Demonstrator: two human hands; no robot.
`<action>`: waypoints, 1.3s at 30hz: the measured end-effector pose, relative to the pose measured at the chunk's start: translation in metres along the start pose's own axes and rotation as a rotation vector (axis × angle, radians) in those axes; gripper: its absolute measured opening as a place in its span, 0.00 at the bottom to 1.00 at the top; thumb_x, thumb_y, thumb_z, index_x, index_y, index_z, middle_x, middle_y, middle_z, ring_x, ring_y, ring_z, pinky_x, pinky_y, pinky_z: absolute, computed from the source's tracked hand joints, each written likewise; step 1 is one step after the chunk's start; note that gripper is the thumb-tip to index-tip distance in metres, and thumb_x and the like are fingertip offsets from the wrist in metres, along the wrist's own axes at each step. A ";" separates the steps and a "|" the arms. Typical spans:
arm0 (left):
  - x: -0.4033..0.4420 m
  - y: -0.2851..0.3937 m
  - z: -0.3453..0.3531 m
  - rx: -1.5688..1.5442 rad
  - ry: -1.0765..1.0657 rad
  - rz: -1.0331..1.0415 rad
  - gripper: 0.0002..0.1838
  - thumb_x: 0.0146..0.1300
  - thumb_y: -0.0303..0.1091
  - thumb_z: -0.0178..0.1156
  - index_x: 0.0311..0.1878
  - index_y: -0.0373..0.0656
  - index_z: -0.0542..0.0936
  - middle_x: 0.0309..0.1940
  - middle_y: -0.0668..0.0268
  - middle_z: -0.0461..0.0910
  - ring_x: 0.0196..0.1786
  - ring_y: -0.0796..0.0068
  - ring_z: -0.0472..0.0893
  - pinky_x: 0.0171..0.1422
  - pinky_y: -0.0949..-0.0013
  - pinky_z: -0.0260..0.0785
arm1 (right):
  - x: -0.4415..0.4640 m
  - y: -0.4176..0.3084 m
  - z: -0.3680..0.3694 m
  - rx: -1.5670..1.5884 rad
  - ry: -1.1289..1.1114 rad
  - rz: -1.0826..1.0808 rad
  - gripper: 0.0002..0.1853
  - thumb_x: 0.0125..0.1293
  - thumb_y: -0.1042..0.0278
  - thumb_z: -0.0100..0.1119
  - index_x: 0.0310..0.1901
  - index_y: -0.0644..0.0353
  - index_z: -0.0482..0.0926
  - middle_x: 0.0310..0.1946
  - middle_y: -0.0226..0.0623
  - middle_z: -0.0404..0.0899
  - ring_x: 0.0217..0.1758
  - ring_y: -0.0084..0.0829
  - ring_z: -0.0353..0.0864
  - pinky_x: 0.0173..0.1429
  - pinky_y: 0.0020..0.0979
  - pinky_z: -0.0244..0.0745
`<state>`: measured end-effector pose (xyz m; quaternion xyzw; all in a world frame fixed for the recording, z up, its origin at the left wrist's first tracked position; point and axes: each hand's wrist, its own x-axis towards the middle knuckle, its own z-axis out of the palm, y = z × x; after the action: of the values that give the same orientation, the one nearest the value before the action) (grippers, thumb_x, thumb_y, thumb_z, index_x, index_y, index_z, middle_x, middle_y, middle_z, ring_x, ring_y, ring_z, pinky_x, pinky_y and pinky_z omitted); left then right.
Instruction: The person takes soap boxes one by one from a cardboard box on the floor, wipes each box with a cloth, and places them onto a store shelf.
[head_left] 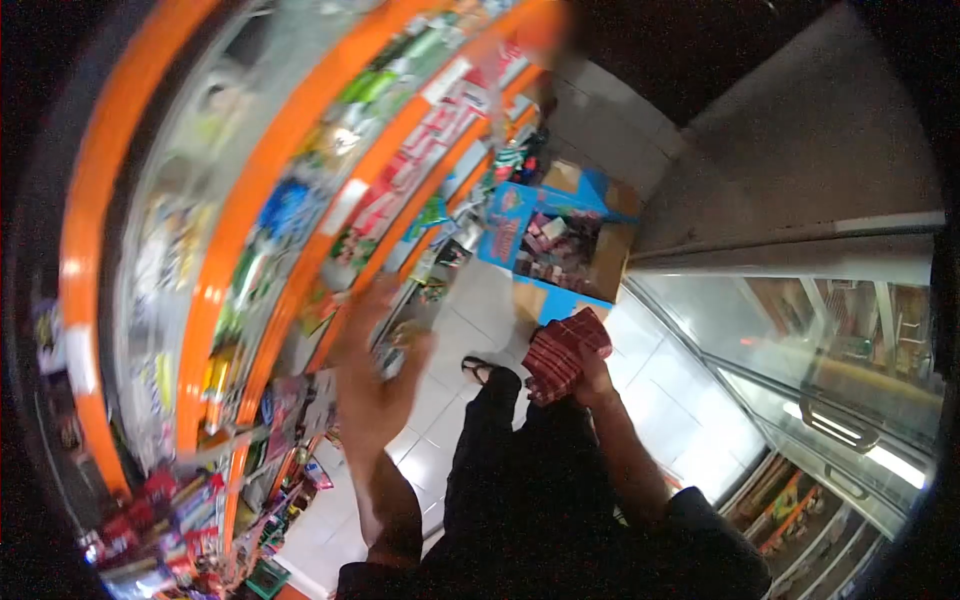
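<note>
My right hand (597,370) is closed around a folded red plaid cloth (562,358) and holds it out in front of my body. Raised beside the orange-edged shelves is my left hand (375,365), blurred, with its thumb apart from its fingers and nothing seen in it. Packaged goods (285,210) line the shelves nearest that hand. Beyond the cloth, a blue cardboard box (510,215) stands open on the floor, holding several small packages.
Orange shelf edges (225,270) rise along the left. White floor tiles (470,300) run between them and a glass-doored cabinet (790,400) with handles on the right. My sandalled foot (478,369) is on the tiles. A large grey panel (800,140) stands at the upper right.
</note>
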<state>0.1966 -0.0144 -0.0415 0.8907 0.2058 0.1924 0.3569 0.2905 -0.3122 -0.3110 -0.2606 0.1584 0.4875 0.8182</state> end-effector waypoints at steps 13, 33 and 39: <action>0.024 -0.350 0.588 0.030 -0.794 -0.090 0.23 0.56 0.36 0.66 0.54 0.36 0.77 0.50 0.49 0.79 0.57 0.48 0.77 0.58 0.54 0.70 | 0.037 0.055 -0.304 -1.115 0.493 -0.005 0.17 0.63 0.67 0.57 0.53 0.59 0.70 0.45 0.40 0.77 0.47 0.40 0.80 0.51 0.41 0.75; 0.073 -0.409 0.856 -0.891 -0.030 -1.127 0.39 0.66 0.53 0.59 0.73 0.40 0.58 0.71 0.53 0.62 0.67 0.57 0.68 0.66 0.50 0.67 | 0.018 0.051 -0.361 -0.713 0.869 0.279 0.11 0.65 0.69 0.52 0.48 0.61 0.75 0.44 0.37 0.77 0.49 0.35 0.76 0.53 0.36 0.69; 0.048 -0.302 0.574 -1.134 -0.216 -0.833 0.30 0.66 0.41 0.58 0.69 0.43 0.62 0.63 0.61 0.69 0.61 0.65 0.74 0.62 0.54 0.70 | 0.079 -0.010 -0.215 -0.525 0.706 -0.016 0.14 0.68 0.67 0.51 0.52 0.63 0.74 0.49 0.38 0.76 0.52 0.35 0.75 0.58 0.36 0.67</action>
<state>0.4485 -0.1104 -0.6340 0.4291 0.3608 0.0281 0.8276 0.3361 -0.3843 -0.5236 -0.6115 0.2971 0.3860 0.6235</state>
